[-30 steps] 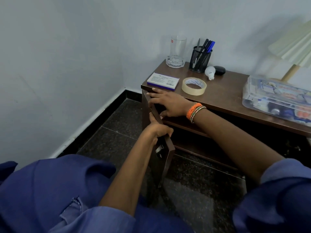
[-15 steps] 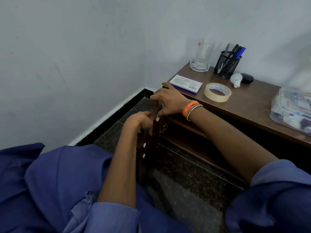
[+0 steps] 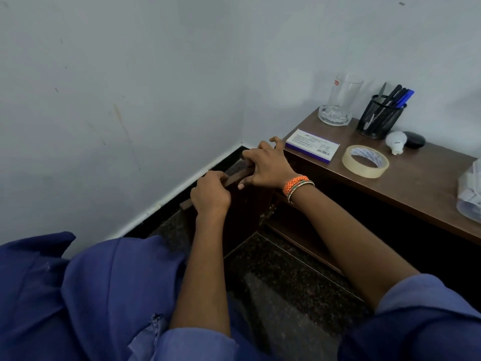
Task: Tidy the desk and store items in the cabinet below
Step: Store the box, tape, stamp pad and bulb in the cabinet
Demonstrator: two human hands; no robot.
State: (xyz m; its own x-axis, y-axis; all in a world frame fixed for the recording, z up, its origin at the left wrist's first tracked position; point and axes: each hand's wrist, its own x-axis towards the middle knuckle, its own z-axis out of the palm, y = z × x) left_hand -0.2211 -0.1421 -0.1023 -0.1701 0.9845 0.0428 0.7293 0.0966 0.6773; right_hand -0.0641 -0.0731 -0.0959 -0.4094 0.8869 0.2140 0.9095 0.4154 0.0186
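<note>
The dark wooden cabinet door (image 3: 235,179) stands swung wide open toward the left wall, seen from above its top edge. My left hand (image 3: 211,195) grips that top edge near its outer end. My right hand (image 3: 266,165), with orange and green bangles at the wrist, holds the same edge close to the hinge side by the desk corner. On the brown desk top (image 3: 416,183) lie a white and blue box (image 3: 312,145), a tape roll (image 3: 365,161), a glass (image 3: 338,101), a mesh pen holder (image 3: 380,118), a white bulb (image 3: 395,145) and a black oval object (image 3: 413,139).
The open cabinet shows a shelf (image 3: 294,227) in shadow under the desk. A clear plastic bag or box (image 3: 471,196) sits at the desk's right edge. A white wall (image 3: 117,100) with a skirting strip runs close on the left. The floor (image 3: 286,282) is dark speckled stone.
The door has swung further open toward the left wall. My left hand moved left along with it, and the view shifted left, pushing the desk items to the right.
</note>
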